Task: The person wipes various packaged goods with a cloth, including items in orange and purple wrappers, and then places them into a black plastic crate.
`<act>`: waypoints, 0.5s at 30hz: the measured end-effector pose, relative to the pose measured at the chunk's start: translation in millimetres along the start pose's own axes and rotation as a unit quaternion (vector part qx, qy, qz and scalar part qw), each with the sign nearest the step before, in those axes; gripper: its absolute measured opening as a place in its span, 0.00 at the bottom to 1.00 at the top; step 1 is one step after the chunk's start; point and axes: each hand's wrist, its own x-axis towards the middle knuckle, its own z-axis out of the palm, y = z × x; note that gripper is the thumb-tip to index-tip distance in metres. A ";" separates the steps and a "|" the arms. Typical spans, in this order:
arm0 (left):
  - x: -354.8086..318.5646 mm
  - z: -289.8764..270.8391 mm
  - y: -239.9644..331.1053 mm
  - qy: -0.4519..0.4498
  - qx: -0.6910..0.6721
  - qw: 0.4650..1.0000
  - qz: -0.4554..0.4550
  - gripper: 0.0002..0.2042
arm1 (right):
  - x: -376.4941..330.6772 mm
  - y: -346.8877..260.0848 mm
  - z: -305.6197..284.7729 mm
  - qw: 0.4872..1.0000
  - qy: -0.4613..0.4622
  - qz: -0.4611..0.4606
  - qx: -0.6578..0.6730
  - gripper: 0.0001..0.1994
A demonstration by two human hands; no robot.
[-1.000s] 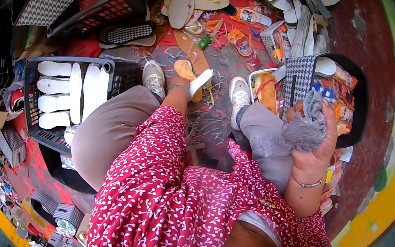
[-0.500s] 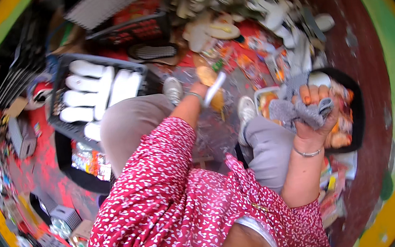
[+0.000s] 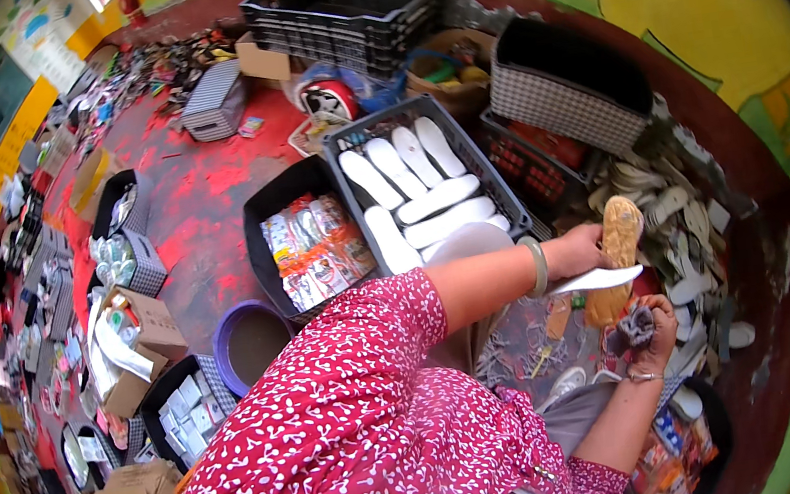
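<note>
My left hand [image 3: 577,250] is closed around a white shoe sole [image 3: 594,281], which sticks out flat below the fingers. Against the fingertips lies a tan, shiny, sole-shaped piece [image 3: 621,227] whose lower part passes behind the white sole; whether the hand grips it too cannot be told. Just below and to the right, my right hand [image 3: 663,322] is closed on a crumpled grey cloth [image 3: 632,329]. The two hands are close together but apart.
White soles [image 3: 429,200] lie in a dark crate [image 3: 341,169] to the left. Beside it stands a black bin [image 3: 260,256] of packaged goods. Loose soles [image 3: 681,237] pile up at the right. A purple tub [image 3: 225,347], a checked basket [image 3: 562,102] and stacked black crates [image 3: 364,29] stand around.
The view has swung left, bringing the crates and room into sight. My right hand, with the grey cloth, has come nearer my left hand. The white sole stays in my left hand.
</note>
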 end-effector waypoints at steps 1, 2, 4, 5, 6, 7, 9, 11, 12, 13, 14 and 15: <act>-9.3 -2.9 1.5 -0.007 -0.018 1.000 0.015 0.20 | -1.5 -2.5 10.7 0.995 0.055 0.059 -0.062 0.07; -17.5 -6.6 1.5 -0.015 -0.035 0.999 0.029 0.20 | 0.8 -1.4 24.1 0.989 0.055 0.093 -0.106 0.11; -29.5 -20.3 7.4 -0.048 -0.092 0.993 -0.061 0.20 | 2.0 4.3 69.7 0.991 0.021 0.123 -0.043 0.21; -23.4 -28.8 -4.1 -0.017 -0.098 0.994 -0.034 0.19 | 2.9 2.6 84.1 0.989 -0.022 0.129 -0.075 0.27; -27.3 -28.3 -6.2 0.014 -0.106 0.994 -0.008 0.17 | -5.9 -2.6 108.3 0.988 -0.046 0.142 -0.041 0.27; -28.8 -32.4 -5.6 0.022 -0.104 0.994 -0.025 0.16 | -6.6 5.1 100.5 0.984 -0.054 0.147 -0.081 0.26; -32.9 -41.6 2.0 0.038 -0.104 0.992 -0.064 0.14 | -9.6 9.5 104.5 0.971 -0.104 0.145 -0.161 0.22; -18.6 -50.6 2.8 0.022 -0.122 0.989 -0.081 0.13 | -11.3 28.1 99.3 0.982 -0.040 0.125 -0.136 0.19; -12.2 -55.3 4.3 0.012 -0.130 0.987 -0.090 0.12 | -11.5 38.2 97.7 0.986 -0.006 0.112 -0.122 0.18; -14.5 -49.7 16.0 -0.005 -0.122 0.990 -0.067 0.11 | -16.5 45.0 102.3 0.989 0.083 0.121 -0.017 0.16; -11.6 -48.2 14.0 0.012 -0.124 0.989 -0.078 0.11 | -14.8 46.4 106.1 0.989 0.095 0.117 -0.006 0.15; -6.9 -45.9 8.9 0.031 -0.126 0.988 -0.087 0.11 | -9.9 45.9 111.5 0.988 0.105 0.113 0.005 0.15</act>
